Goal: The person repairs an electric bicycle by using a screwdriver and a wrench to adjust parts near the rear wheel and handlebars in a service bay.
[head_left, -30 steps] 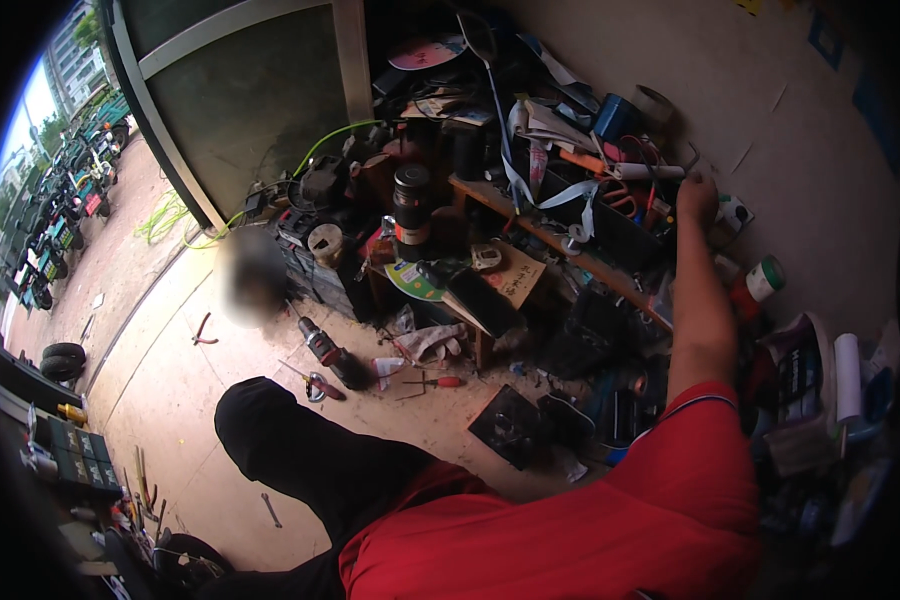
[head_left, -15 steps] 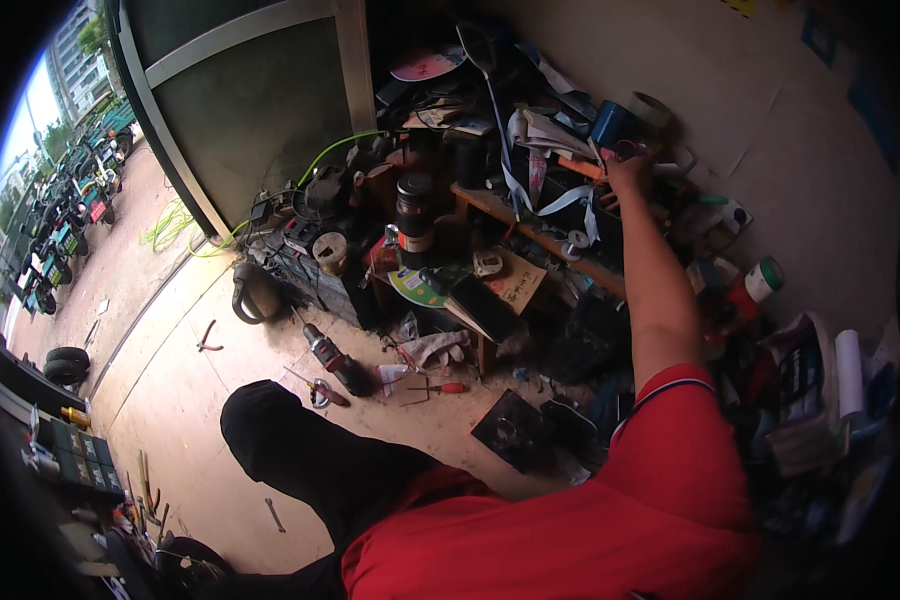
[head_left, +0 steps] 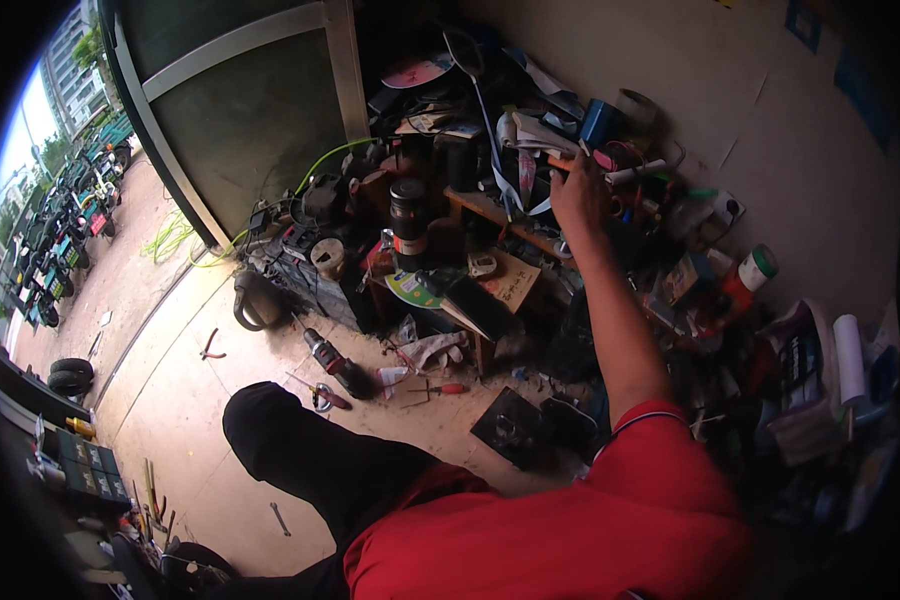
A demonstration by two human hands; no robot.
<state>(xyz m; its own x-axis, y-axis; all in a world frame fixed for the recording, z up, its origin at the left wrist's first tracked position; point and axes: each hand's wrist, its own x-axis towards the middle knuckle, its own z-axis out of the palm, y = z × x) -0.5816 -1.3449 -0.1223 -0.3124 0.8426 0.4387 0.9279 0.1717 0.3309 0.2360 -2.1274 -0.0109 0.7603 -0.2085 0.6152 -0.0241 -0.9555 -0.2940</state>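
Note:
My right hand (head_left: 578,195) reaches over a cluttered shelf at the upper middle, its index finger stretched out and the thumb apart from it. I see nothing held in it; the palm side is hidden. Close to the fingertips lies an orange object (head_left: 562,163), whose kind I cannot make out. Just right of the hand are a pink-red ring-shaped thing (head_left: 620,155) and a white rolled tube (head_left: 635,173). A blue cylinder (head_left: 598,122) stands behind, and a pale ribbon strap (head_left: 508,175) hangs to the left. My left hand is out of view.
A black jar (head_left: 407,215) and a brown paper sheet (head_left: 510,283) rest on the low bench. On the floor lie a cordless drill (head_left: 335,362), a red-handled screwdriver (head_left: 448,388), pliers (head_left: 211,345) and a wrench (head_left: 280,518). A dark kettle-like jug (head_left: 255,300) stands near the door.
My right hand has moved left, away from the pink-red ring-shaped thing, to beside the orange object. My view has shifted slightly. The tools on the floor have stayed put.

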